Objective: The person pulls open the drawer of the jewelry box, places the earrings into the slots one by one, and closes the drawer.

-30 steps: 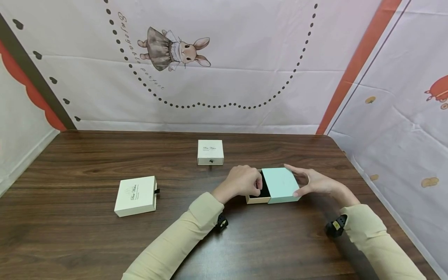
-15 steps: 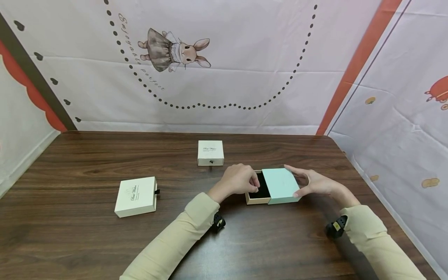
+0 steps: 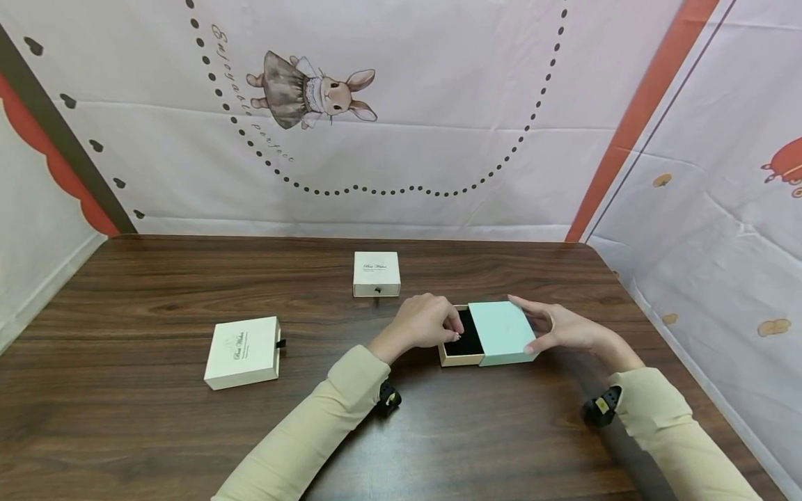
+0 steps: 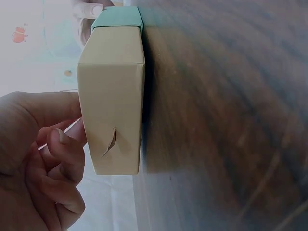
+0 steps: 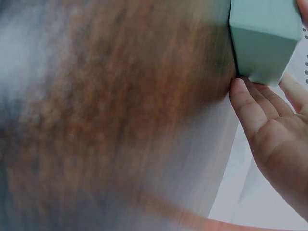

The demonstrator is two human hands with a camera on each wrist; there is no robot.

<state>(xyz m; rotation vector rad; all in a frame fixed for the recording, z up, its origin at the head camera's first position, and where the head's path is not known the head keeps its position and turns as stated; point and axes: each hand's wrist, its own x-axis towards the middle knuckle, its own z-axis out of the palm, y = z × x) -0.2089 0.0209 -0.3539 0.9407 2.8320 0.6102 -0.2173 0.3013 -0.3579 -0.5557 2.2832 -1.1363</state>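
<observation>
On the table, toward the right, lies a mint-green drawer box (image 3: 503, 332), its cream-sided tray (image 3: 462, 360) pulled out to the left and showing a black lining. My right hand (image 3: 567, 327) grips the green sleeve's right end, thumb at the near corner and fingers at the far one. Over the tray's left edge, my left hand (image 3: 422, 321) pinches a tiny shiny pale thing (image 3: 457, 338), too small to name, above the lining. In the left wrist view the tray's end wall (image 4: 110, 110), with a small ribbon tab, hides the left fingertips (image 4: 60, 137) partly.
A small white drawer box (image 3: 376, 273) stands at the back, with a dark pull tab toward me. Another, larger white box (image 3: 243, 351) lies on the left, its black tab facing right. Printed cloth (image 3: 432, 160) hangs behind the brown table (image 3: 138, 417).
My left hand has drawn back slightly left and up from inside the tray, uncovering more black lining. A tiny shiny thing now shows at its fingertips. The right hand stays put.
</observation>
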